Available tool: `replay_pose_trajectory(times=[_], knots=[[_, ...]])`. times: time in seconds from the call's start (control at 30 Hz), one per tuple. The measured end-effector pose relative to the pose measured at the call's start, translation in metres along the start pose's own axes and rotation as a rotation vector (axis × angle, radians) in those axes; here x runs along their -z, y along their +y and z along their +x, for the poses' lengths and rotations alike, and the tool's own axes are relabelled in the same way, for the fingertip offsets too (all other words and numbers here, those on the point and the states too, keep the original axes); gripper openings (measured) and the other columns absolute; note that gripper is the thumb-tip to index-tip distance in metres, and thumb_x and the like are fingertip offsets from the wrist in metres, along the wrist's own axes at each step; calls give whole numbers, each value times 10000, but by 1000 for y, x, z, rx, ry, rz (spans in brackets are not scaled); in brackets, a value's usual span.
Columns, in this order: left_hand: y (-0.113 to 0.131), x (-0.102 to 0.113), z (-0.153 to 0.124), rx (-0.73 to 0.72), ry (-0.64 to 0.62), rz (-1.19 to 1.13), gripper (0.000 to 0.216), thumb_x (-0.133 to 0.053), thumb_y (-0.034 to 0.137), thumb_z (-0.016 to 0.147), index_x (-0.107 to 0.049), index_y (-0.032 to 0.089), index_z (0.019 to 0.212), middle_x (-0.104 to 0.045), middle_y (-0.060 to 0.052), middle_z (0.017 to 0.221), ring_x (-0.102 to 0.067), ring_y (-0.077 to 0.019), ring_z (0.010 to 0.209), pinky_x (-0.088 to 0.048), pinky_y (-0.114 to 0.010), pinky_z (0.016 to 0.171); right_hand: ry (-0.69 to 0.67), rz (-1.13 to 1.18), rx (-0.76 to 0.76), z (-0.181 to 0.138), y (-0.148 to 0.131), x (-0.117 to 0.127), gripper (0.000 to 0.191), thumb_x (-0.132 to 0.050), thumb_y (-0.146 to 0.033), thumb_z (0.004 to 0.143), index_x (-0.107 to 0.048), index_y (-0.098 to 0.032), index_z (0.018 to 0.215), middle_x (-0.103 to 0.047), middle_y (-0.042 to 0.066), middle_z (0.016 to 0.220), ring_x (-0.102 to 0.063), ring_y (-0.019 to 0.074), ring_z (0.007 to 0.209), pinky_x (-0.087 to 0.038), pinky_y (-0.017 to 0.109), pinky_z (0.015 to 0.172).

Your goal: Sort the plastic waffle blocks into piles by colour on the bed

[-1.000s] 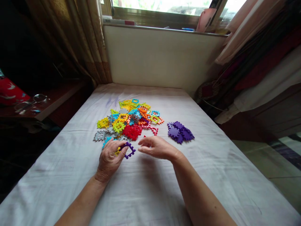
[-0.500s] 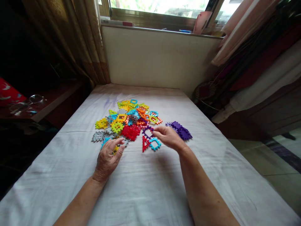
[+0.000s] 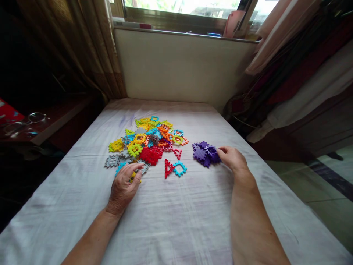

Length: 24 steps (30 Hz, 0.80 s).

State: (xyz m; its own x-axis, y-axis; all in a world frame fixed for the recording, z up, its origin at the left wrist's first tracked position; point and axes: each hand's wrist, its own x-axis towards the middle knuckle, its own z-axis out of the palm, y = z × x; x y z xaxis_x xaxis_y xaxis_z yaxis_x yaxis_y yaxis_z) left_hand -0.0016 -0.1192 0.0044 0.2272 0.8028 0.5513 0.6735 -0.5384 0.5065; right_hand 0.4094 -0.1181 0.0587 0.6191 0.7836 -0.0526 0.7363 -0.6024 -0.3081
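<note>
A heap of mixed-colour plastic puzzle tiles point(image 3: 146, 141) lies on the white sheet point(image 3: 176, 217). My left hand point(image 3: 122, 187) rests at its near edge, fingers curled over a yellow tile point(image 3: 133, 178). A red triangle tile point(image 3: 168, 168) and a blue square frame point(image 3: 180, 169) lie apart in front of the heap. To the right sits a small pile of purple tiles point(image 3: 204, 152). My right hand point(image 3: 232, 158) touches that pile's right side, fingertips pinched on a purple frame tile point(image 3: 212, 149) lying on top.
A cream wall panel point(image 3: 179, 66) and window sill stand behind the bed. Curtains hang at the left and right. A dark side shelf point(image 3: 41, 125) with glasses point(image 3: 24, 123) on it is at the left. Floor shows at the right.
My right hand carried a purple frame tile from beside my left hand across to the purple pile. The red triangle and blue frame came into view. My left hand stayed put.
</note>
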Motion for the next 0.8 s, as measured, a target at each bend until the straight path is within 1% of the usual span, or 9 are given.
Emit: replay_pose_trajectory(times=[0.07,0.13,0.23,0.3,0.37,0.43,0.5,0.6,0.8], knots=[[0,0,0,-4,5,-4,241,-519,356,945,-683,256,1090,-765,-37,1050,-704,-210,1010,-480,-433,1075,25,-70,-24,-7,-9,7,388,-565,-441,864,-772,-245,1127,-768,89,1112,-707,277,992,-524,337,789],[-1,-1,0,-18,13,-13,233,-529,337,940,-683,253,1094,-762,-37,1057,-702,-208,1008,-487,-422,1064,67,-89,24,-16,-23,11,390,-544,-441,883,-766,-255,1144,-755,93,1147,-699,281,1014,-527,350,804],[-1,0,1,-34,27,-18,219,-538,314,935,-686,252,1084,-760,-36,1042,-699,-205,1008,-510,-399,1026,81,-61,208,-33,-54,4,338,-520,-401,917,-781,-266,1084,-754,86,1122,-697,253,988,-525,332,812],[-1,0,2,-38,47,-13,214,-542,303,934,-690,248,1079,-759,-39,1041,-698,-208,1016,-513,-397,1020,36,-36,360,-43,-81,-8,297,-528,-369,929,-781,-274,1051,-755,74,1097,-695,236,968,-522,318,817],[-1,1,2,-40,68,-6,213,-546,295,934,-692,243,1079,-758,-42,1045,-700,-208,1015,-520,-393,1009,-4,-14,508,-50,-108,-22,265,-540,-355,942,-766,-284,1061,-747,65,1109,-688,224,982,-519,308,828],[-1,1,3,-46,82,0,211,-546,287,936,-693,239,1078,-760,-41,1037,-705,-201,1001,-533,-378,986,-16,-29,605,-54,-132,-35,253,-548,-361,953,-739,-290,1102,-734,64,1137,-677,214,1017,-517,298,834],[-1,1,3,-59,96,4,205,-548,280,937,-694,236,1074,-763,-36,1022,-709,-193,990,-542,-363,971,-13,-97,642,-53,-150,-45,253,-561,-367,954,-714,-279,1135,-725,71,1157,-666,215,1051,-514,291,842],[-3,-1,3,-74,123,11,206,-547,278,938,-697,234,1072,-766,-31,1012,-713,-185,975,-549,-354,960,-13,-221,632,-48,-166,-53,248,-573,-362,952,-697,-250,1135,-727,81,1155,-664,220,1064,-507,282,849],[-7,-6,1,-71,141,21,217,-538,284,938,-706,242,1069,-770,-32,1021,-718,-189,975,-552,-368,970,-27,-289,618,-47,-175,-46,275,-453,-280,1000,-708,-237,1094,-745,85,1119,-685,212,1029,-490,268,805]])
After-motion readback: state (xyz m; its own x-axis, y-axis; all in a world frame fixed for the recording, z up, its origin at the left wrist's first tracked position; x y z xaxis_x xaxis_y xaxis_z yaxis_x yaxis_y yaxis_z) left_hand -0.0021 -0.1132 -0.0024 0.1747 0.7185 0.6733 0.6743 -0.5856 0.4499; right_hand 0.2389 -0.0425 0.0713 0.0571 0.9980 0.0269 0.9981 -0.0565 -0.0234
